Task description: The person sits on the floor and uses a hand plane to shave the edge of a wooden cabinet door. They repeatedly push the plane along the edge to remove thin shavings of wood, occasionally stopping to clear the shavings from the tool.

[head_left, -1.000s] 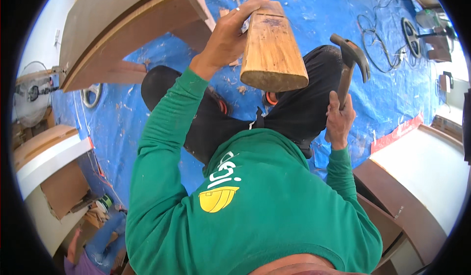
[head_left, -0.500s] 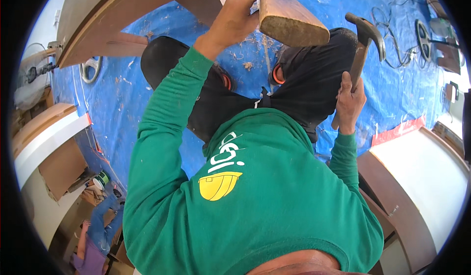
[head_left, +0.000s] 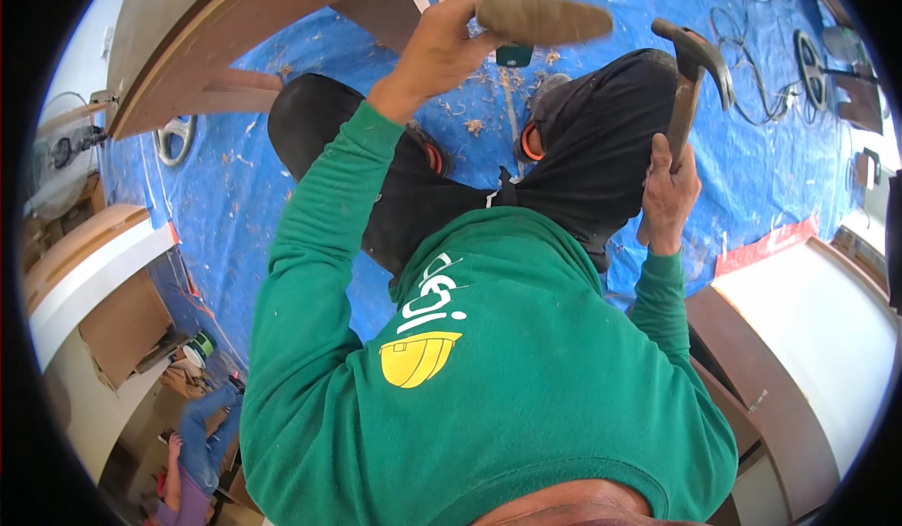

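The left hand (head_left: 440, 54) grips the wooden block (head_left: 547, 20) end-on at the far centre, the right hand (head_left: 671, 195) grasps a hammer (head_left: 688, 89) to its right; this looks like a checking step, and any tap would call for a steady block

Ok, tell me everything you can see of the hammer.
The claw hammer has a dark metallic head, its blunt striking end to the left and curved claw to the right, on a brown handle that looks wooden. It leans slightly right, head toward the picture's top, in the right hand, thumb along the handle, beside the black trouser leg; whether they touch is unclear.
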`<state>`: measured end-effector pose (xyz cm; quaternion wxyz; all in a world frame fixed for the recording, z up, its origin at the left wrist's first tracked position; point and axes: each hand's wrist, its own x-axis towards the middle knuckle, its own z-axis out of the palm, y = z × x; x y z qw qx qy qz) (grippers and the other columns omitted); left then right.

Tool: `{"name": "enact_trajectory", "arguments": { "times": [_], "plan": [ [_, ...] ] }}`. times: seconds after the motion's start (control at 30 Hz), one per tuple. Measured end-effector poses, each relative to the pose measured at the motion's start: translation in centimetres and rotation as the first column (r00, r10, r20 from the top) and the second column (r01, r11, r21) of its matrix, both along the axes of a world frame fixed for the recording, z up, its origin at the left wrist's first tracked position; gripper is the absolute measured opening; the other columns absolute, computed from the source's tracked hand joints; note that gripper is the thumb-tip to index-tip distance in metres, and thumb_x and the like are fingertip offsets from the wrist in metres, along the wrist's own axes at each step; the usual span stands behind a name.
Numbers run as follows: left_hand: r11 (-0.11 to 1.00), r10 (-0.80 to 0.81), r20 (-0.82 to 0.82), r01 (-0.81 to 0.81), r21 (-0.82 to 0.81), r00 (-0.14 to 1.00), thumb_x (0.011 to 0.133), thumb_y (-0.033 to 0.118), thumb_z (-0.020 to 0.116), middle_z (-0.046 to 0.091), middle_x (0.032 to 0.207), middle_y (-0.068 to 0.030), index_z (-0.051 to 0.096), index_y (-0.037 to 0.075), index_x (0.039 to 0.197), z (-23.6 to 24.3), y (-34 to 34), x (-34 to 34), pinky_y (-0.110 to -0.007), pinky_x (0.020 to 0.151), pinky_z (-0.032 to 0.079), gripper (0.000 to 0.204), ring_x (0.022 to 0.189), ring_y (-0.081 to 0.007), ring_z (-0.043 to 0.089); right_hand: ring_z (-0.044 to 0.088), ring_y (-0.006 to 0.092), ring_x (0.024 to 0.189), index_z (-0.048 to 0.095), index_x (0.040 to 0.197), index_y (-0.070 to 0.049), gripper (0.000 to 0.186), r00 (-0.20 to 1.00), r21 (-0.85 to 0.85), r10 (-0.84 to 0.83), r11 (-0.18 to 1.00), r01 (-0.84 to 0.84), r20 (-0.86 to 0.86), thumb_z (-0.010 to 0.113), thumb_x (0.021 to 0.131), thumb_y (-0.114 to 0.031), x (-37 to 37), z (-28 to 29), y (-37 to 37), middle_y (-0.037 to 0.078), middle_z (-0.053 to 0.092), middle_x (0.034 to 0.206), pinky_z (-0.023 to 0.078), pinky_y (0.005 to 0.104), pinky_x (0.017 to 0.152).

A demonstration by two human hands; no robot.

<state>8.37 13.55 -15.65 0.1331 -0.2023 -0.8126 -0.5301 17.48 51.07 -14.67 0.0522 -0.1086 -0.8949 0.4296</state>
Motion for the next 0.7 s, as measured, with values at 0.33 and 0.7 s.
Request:
{"name": "enact_trajectory", "arguments": {
  "times": [0.33,0.7],
  "plan": [
    [0.701,-0.430,0.485,-0.057,0.711,0.761,0.102,0.014,0.075,0.077,0.120,-0.0160,0.059,0.000,0.150,2.8,1.7,2.4,-0.042,0.098,0.064,0.052,0.104,-0.0260,0.079,0.066,0.0239,0.068,0.072,0.111,-0.002,0.030,0.925,0.074,0.333,0.943,-0.325,-0.181,0.083,0.096,-0.027,2.1,3.7,-0.5,0.012,0.068,0.080,0.052,0.0397,0.065],
    [0.504,-0.377,0.462,-0.240,0.829,0.803,0.119,0.058,0.030,0.073,0.124,-0.0244,0.054,-0.004,0.150,-0.6,3.0,4.0,-0.050,0.102,0.062,0.073,0.109,-0.0340,0.076,0.069,0.0333,0.074,0.072,0.108,-0.002,0.042,0.801,0.222,0.569,0.819,-0.530,-0.187,0.086,0.094,-0.039,0.1,4.8,-4.0,0.014,0.070,0.086,0.054,0.0438,0.067]
  ]
}}
